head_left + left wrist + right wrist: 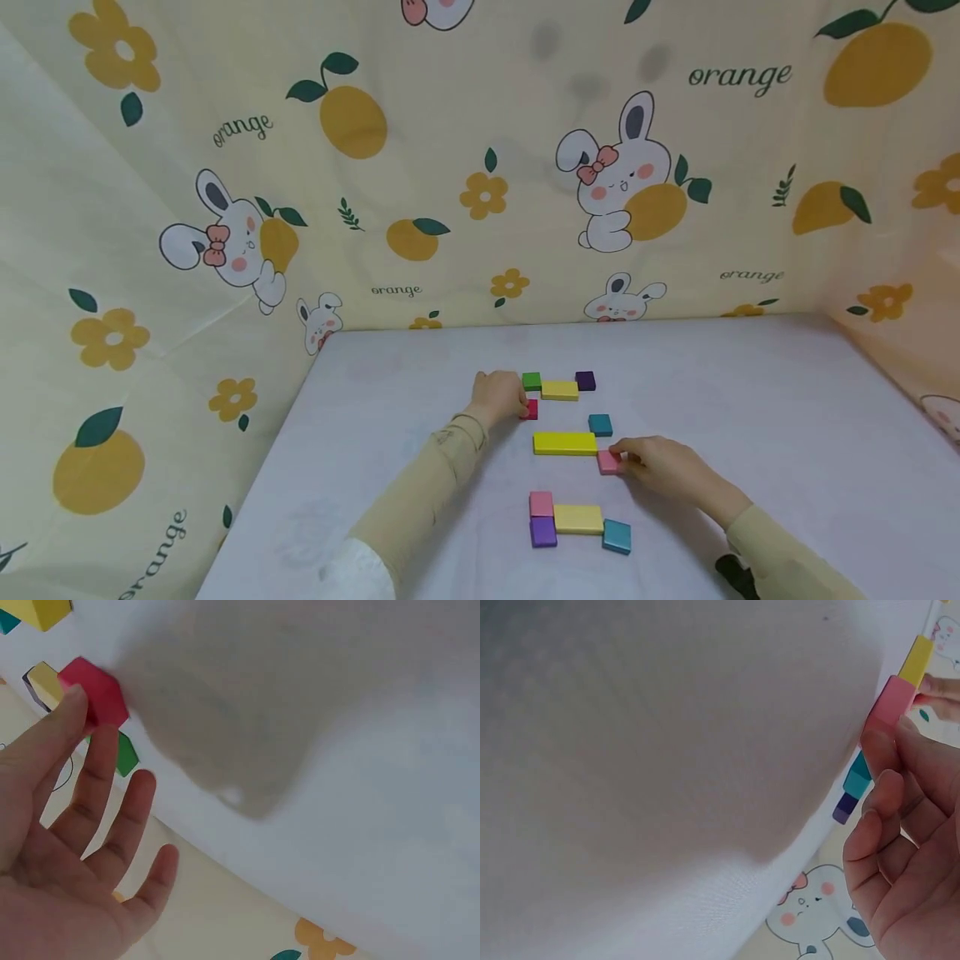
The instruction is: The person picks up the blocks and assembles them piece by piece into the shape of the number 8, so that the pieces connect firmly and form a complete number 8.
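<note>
My left hand (498,397) pinches a red block (96,694) between thumb and fingers, its other fingers spread. That block is just below a far row with a green block (532,382), a pale yellow block (559,391) and a dark purple block (586,381). With thumb and forefinger, my right hand (670,469) pinches a pink block (891,703). It sits at the lower right corner of a long bright yellow block (564,443), whose upper right corner has a teal block (600,425).
Nearer me lies another group: a pink block (541,504) above a purple block (543,532), a pale yellow block (578,519) and a blue-teal block (617,537). The white table (360,433) meets a printed cloth backdrop (450,100) at its far edge.
</note>
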Demonstrator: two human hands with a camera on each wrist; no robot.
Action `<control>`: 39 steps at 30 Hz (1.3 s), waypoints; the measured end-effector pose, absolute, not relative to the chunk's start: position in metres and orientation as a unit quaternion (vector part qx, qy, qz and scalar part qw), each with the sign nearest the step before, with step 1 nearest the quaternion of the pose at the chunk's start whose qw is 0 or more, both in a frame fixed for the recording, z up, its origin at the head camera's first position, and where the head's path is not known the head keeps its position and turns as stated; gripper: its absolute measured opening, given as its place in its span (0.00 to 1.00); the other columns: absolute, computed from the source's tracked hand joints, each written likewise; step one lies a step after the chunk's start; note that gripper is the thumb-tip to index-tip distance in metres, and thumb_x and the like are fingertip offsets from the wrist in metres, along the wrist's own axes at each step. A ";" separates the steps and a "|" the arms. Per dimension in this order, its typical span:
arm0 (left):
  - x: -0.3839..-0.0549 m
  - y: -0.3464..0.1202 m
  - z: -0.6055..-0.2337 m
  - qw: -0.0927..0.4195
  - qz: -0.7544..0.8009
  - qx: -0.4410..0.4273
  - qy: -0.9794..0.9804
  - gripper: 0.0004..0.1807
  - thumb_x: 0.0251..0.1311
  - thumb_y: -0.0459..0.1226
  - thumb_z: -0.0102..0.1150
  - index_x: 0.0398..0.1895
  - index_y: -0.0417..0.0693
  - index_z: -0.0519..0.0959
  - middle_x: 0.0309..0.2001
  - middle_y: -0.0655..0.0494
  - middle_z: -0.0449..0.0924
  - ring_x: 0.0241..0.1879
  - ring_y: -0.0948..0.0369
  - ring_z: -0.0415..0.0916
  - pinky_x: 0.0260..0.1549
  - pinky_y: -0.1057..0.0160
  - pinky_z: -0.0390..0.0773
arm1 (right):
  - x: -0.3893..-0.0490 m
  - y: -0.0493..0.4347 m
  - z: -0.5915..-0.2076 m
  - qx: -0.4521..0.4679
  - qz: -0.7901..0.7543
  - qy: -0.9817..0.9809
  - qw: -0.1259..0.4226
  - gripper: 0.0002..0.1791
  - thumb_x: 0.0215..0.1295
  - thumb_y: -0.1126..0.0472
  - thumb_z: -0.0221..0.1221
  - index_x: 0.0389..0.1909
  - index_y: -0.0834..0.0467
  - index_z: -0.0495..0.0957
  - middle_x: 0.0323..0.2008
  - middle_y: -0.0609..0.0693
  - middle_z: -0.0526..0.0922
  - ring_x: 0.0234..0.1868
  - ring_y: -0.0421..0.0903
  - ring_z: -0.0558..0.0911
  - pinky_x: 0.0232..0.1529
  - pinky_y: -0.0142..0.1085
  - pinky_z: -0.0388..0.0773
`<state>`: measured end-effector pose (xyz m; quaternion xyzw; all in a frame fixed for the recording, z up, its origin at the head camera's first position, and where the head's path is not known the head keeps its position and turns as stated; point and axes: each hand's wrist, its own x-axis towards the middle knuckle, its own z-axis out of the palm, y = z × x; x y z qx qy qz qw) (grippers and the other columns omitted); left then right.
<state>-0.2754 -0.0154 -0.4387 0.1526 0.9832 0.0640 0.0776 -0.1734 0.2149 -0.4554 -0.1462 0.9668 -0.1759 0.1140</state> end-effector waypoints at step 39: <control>-0.248 -0.032 -0.451 0.028 0.032 0.212 0.976 0.05 0.43 0.46 0.64 0.24 0.60 0.84 0.26 0.68 0.82 0.30 0.67 0.73 0.49 0.54 0.63 | -0.177 0.214 -0.457 -0.134 -0.174 0.967 0.128 0.12 0.52 0.60 0.59 0.40 0.52 0.77 0.32 0.45 0.80 0.29 0.40 0.72 0.38 0.39 0.76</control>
